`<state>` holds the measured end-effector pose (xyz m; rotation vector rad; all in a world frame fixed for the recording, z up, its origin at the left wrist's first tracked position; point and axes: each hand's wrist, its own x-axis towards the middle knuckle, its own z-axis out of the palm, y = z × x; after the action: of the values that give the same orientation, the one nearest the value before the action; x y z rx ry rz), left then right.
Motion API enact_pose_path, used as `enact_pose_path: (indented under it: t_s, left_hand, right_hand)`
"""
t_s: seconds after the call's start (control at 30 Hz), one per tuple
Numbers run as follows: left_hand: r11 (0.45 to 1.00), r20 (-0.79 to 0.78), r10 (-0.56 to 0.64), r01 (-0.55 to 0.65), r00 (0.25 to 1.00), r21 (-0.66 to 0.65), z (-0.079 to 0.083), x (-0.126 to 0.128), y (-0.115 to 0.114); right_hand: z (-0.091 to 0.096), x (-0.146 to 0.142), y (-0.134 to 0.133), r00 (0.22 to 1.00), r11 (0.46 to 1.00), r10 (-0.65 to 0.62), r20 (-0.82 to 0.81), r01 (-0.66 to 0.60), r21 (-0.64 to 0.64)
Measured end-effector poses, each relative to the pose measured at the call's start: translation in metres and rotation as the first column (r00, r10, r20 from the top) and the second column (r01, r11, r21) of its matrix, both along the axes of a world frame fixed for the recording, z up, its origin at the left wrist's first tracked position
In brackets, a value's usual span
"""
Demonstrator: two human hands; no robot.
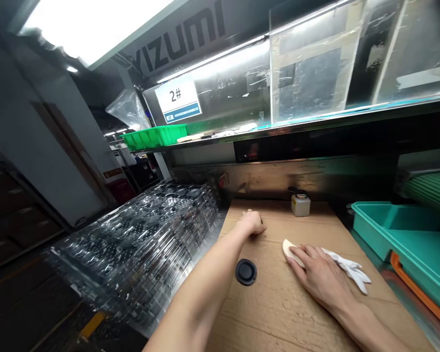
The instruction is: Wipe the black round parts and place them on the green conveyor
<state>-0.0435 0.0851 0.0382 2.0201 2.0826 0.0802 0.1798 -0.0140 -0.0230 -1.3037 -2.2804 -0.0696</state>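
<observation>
Your left hand [252, 222] was curled low over the far left of the cardboard [271, 308]; whether it gripped anything, I could not tell. Your right hand [317, 274] lay nearly flat, fingers loosely bent over a pale pad [288, 248], its grip unclear. Light, even fingers seemed best there, with your left forearm kept clear of the black round part [246, 272] just beside it. You had one pad, one black part, one bottle [300, 205] and at least one white glove [354, 274]
</observation>
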Motion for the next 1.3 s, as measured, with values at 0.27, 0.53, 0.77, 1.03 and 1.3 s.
enact_pose_path:
  t_s: [0.27,0.53,0.77,1.03,1.3]
  left_hand:
    - [0.998,0.029,-0.040,0.039,0.999,0.053,-0.001,-0.032,-0.005]
    - [0.997,0.064,-0.015,0.010,0.998,0.078,0.008,-0.054,-0.016]
    - [0.928,0.159,0.072,-0.124,0.985,0.352,0.006,-0.039,-0.073]
    - [0.966,0.353,-0.164,0.078,0.921,0.245,-0.003,-0.033,-0.192]
    - [0.963,0.438,-0.242,0.158,0.866,0.219,0.003,-0.050,-0.172]
  right_hand:
    - [-0.005,0.000,0.004,1.000,1.000,0.004,-0.005,-0.004,0.006]
    - [0.004,-0.004,0.000,1.000,1.000,-0.016,0.002,0.016,-0.019]
    - [0.011,-0.005,-0.005,0.999,0.998,-0.024,-0.029,0.022,-0.059]
    - [0.018,-0.006,-0.008,0.998,0.996,-0.057,-0.032,0.054,-0.071]
    - [0.025,-0.006,-0.011,0.997,0.993,-0.055,-0.053,0.050,-0.104]
